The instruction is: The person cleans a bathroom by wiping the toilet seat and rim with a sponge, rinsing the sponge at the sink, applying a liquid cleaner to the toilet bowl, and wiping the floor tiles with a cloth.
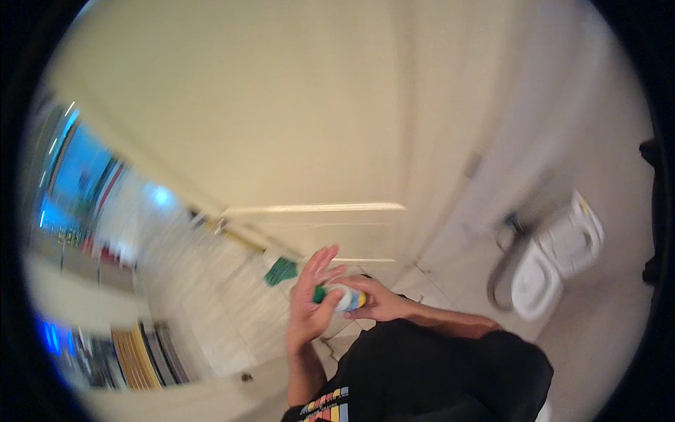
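A small white bottle (344, 298) with a green cap and a yellow and blue band is between my hands, tilted and a little blurred. My right hand (380, 300) is closed around its banded end. My left hand (309, 309) is at the green-capped end, its fingers stretched upward and apart. The left thumb lies against the white body, and the cap is close to the palm. Whether the cap touches the palm I cannot tell.
A large cream door (309, 155) with a metal handle (221, 225) stands ahead. Beyond its edge lies a tiled floor (211, 302) with a green, cloth-like thing (281, 271). A white toilet (536, 281) with its lid raised is at the right. Shelves (137, 357) stand at the lower left.
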`<state>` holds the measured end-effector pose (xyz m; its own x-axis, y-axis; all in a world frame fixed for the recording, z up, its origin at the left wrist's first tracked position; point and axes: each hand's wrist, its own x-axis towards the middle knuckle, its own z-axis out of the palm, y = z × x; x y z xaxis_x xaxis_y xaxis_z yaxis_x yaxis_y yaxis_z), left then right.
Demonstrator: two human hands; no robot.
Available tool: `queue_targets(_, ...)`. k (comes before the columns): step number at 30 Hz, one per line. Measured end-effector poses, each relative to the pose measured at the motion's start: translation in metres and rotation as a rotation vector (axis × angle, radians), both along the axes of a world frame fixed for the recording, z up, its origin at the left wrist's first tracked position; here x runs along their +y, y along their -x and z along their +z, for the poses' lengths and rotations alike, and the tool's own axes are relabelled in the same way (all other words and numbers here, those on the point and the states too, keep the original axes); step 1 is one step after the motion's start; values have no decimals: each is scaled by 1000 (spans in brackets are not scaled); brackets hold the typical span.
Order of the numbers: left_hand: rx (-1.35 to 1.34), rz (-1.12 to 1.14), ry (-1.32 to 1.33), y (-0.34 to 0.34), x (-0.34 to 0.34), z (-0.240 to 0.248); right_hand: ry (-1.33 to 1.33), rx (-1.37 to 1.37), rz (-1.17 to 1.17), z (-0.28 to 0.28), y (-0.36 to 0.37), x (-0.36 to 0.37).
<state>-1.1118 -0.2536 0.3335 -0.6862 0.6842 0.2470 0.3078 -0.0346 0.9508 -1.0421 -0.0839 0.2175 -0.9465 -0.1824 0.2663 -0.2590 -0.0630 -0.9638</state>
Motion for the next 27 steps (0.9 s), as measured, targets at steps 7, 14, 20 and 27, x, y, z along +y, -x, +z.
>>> queue_targets(7,343,413,-212,107,-51,-2,2,18,188,27,145,-32)
queue_targets(14,146,887,-87,165,-105,4,-46,53,290,35,275,-84)
queue_targets(20,-41,991,-225,214,-141,-4,-191,7,414,23,326,-153)
queue_targets(27,-224,666,-149,290,-277,-15,-32,-526,1059,-2,431,-256)
